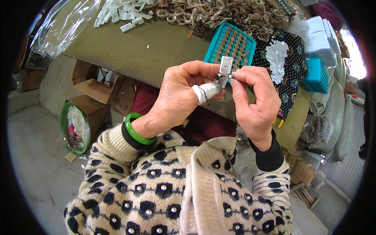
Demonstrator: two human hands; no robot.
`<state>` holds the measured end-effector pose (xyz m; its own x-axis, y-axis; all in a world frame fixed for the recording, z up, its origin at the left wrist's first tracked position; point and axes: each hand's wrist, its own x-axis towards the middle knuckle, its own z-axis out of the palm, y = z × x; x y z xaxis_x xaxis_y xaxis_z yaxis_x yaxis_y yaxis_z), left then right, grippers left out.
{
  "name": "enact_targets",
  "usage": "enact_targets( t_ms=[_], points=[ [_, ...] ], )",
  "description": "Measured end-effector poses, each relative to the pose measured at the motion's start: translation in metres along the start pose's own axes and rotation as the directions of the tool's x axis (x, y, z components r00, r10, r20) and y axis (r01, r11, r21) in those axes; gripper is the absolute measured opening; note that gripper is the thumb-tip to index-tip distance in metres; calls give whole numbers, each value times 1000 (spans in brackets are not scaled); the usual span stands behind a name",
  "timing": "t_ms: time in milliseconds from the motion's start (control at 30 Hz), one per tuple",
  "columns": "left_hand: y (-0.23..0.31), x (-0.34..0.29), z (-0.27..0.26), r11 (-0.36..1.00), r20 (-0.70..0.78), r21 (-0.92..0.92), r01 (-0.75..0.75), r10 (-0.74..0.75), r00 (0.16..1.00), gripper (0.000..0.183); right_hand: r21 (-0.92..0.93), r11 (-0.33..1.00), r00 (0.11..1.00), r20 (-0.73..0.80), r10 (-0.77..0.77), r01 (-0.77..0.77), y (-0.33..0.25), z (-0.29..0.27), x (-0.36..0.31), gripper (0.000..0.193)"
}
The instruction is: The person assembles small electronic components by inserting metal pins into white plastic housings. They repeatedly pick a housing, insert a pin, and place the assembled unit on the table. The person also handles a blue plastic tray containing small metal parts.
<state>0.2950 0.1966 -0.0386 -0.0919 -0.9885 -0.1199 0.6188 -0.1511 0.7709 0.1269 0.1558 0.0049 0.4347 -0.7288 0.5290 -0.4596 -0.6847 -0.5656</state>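
My left hand (172,92) is closed, its fingertips pinching a small white plastic casing (226,64) that stands upright above the table's near edge. White wrapping covers the left thumb, and a green bangle (135,131) circles that wrist. Beside the casing's lower end, my right hand (256,98) presses thumb and forefinger together on a tiny part, too small to name. Just beyond both hands lies a teal tray (214,41) with rows of round, brass-coloured discs. The casing overlaps the tray's near edge in view.
Coiled, brownish clear wires (203,13) are heaped at the table's far side. White casings (113,13) and a clear plastic bag (64,29) lie far left. Flat white pieces (277,58) cover part of a patterned black cloth (288,96). Stacked teal trays (316,76) stand right; a green basket (62,121) sits lower left.
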Motion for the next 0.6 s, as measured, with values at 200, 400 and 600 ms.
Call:
enact_targets(
  t_ms=[200,400,600],
  points=[
    [-1,-3,5,999,-85,28,-34,36,996,27,75,997,1000,-10,-19,20,-4,-1,-2,22],
    [-1,-1,1,999,-131,-5,48,-48,990,26,82,997,1000,-4,-6,6,-2,3,-2,22],
    [-6,-3,0,999,-105,-26,39,-42,994,26,90,994,998,20,65,-67,-4,2,-4,18]
  ],
)
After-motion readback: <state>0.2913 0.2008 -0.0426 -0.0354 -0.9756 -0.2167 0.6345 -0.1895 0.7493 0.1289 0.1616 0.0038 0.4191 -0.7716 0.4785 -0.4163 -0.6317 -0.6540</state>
